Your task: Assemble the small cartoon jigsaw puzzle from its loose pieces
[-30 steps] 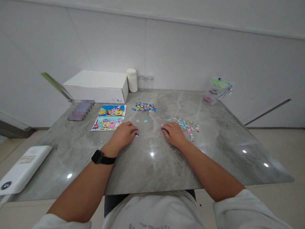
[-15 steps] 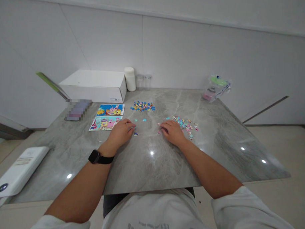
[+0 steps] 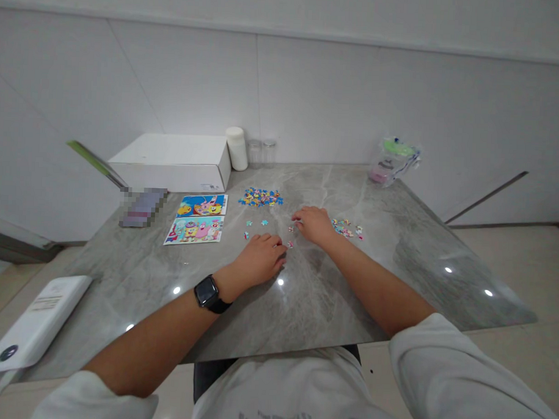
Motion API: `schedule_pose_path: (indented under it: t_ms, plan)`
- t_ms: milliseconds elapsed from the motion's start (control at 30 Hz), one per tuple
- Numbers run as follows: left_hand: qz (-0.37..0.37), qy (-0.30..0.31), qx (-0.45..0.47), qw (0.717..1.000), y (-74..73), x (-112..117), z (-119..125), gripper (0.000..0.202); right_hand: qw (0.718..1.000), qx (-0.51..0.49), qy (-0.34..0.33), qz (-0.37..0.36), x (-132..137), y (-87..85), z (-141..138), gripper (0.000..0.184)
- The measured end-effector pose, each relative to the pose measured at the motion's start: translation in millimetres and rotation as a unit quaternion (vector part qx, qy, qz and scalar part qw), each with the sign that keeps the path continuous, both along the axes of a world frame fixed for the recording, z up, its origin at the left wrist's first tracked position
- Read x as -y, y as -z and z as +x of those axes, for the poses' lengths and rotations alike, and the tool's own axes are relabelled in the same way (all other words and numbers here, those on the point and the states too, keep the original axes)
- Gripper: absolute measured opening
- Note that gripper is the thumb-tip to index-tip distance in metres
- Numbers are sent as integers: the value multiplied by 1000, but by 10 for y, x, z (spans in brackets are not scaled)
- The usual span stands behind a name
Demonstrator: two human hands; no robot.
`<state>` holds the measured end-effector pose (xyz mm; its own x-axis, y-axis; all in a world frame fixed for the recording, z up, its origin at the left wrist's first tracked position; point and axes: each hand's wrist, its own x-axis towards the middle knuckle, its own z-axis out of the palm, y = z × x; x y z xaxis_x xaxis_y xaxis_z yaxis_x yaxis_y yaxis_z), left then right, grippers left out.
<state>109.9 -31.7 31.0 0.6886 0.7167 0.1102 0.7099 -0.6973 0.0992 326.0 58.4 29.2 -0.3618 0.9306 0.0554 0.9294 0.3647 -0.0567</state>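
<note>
My left hand (image 3: 263,258) is low over the table, its fingers slightly apart and reaching to a small pink puzzle piece (image 3: 290,244). No piece shows in it. My right hand (image 3: 314,225) is bent over the table left of a multicoloured heap of puzzle pieces (image 3: 347,229), partly covering it. Its fingertips are drawn together; whatever they hold is hidden. Just below them lies another pinkish piece (image 3: 291,229). Left of my hands are two turquoise pieces, one being a loose turquoise piece (image 3: 265,222), and a red-and-blue piece (image 3: 246,235).
A blue-yellow heap of pieces (image 3: 261,197) lies farther back. Two cartoon picture cards (image 3: 196,230) are at left. Behind stand a white box (image 3: 171,163), a white bottle (image 3: 236,149) and two clear jars. A plastic bag (image 3: 393,161) is back right; a white device (image 3: 37,320) is front left.
My left hand has moved right and nearer to me, leaving the red-and-blue piece on the table and covering a blue piece. My right hand has shifted slightly farther back.
</note>
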Motion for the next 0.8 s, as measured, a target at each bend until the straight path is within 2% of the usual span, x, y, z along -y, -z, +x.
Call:
schedule_pose_path:
  t_ms: [67, 133, 233, 367, 533, 667, 800]
  plan:
    - [8, 0, -10, 1000, -28, -41, 18, 29, 1000, 13, 2, -22, -60, -10, -52, 25]
    - [13, -7, 7, 1000, 8, -54, 40, 31, 999, 15, -2, -34, -84, 16, -77, 23]
    - [7, -24, 47, 999, 151, -26, 76, 33, 999, 6, -21, -36, -87, 88, -70, 21]
    - [-11, 2, 52, 999, 304, 17, 120, 35, 998, -17, -47, -24, -101, 175, -66, 20]
    - [-32, 10, 51, 998, 300, 30, 164, 38, 998, -45, -51, -11, -110, 217, -126, 21]
    - [-28, 14, 60, 998, 293, 52, 155, 41, 995, -87, -42, 6, -152, 131, -84, 22]
    - [-30, 14, 61, 998, 296, 67, 115, 41, 988, -150, -9, 34, -243, -136, 144, 20]
